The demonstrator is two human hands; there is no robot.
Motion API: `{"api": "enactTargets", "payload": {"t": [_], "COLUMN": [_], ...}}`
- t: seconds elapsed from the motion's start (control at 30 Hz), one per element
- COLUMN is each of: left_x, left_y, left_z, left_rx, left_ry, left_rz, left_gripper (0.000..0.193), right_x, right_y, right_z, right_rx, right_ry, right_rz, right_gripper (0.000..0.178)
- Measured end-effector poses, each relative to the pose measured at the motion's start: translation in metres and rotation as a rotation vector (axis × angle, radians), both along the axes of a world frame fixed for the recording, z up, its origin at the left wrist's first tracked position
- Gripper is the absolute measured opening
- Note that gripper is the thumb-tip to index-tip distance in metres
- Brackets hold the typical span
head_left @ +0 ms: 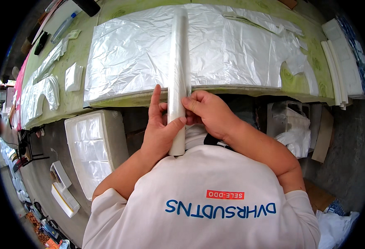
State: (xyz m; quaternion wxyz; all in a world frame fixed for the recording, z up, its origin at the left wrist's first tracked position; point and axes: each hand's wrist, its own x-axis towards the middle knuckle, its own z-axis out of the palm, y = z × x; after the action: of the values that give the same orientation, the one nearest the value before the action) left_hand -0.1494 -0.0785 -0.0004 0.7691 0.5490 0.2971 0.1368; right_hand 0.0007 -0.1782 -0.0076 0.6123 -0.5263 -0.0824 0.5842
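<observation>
A long roll of clear plastic film [177, 62] points away from me, its near end by my chest and its far part over the table. Around its lower part my left hand [159, 130] is closed, thumb across the front and index finger stretched up alongside. My right hand [209, 112] pinches the roll's right side with thumb and fingers; some fingertips are hidden behind it. Under the roll's far part, a wide, wrinkled sheet of clear plastic film [128, 54] lies spread over the table.
The table has a green patterned cover [319, 66]. To the left lie a folded plastic packet [74, 77], bag-shaped plastic pieces [45, 97] and a bottle [63, 28]. White tubes [334, 72] stand at the right. Below the table edge are a film-covered box [89, 141] and an open carton [290, 124].
</observation>
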Motion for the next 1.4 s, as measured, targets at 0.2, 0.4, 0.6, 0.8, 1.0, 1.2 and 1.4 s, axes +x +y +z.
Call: {"api": "enactTargets", "payload": {"t": [0.2,0.4,0.6,0.8,1.0,1.2,1.4], "left_x": [0.008,0.014,0.037,0.054,0.156,0.211,0.238], "left_y": [-0.005,-0.011,-0.018,0.008,0.107,0.14,0.161], "left_z": [-0.005,-0.004,0.004,0.02,0.024,0.034,0.045], "left_rx": [-0.18,-0.471,-0.278,0.313,0.519,0.475,0.422], "left_ry": [-0.127,-0.091,0.021,-0.038,-0.001,0.266,0.431], "left_rz": [0.062,0.087,-0.042,-0.26,-0.088,-0.361,-0.604], "left_gripper": [0.091,0.075,0.071,0.085,0.082,0.082,0.078], "right_x": [-0.002,-0.001,0.015,0.037,0.071,0.072,0.067], "right_y": [-0.008,-0.008,-0.02,-0.041,-0.083,-0.134,-0.151], "right_z": [0.003,0.002,0.006,0.001,0.01,-0.008,-0.019], "right_rx": [-0.021,0.02,0.034,-0.016,-0.16,-0.162,-0.058], "right_ry": [0.115,0.042,0.069,-0.056,-0.349,-0.319,-0.177], "right_rz": [-0.019,-0.124,-0.13,-0.24,-0.184,-0.1,-0.108], "right_gripper": [0.025,0.041,0.047,0.044,0.033,0.035,0.035]}}
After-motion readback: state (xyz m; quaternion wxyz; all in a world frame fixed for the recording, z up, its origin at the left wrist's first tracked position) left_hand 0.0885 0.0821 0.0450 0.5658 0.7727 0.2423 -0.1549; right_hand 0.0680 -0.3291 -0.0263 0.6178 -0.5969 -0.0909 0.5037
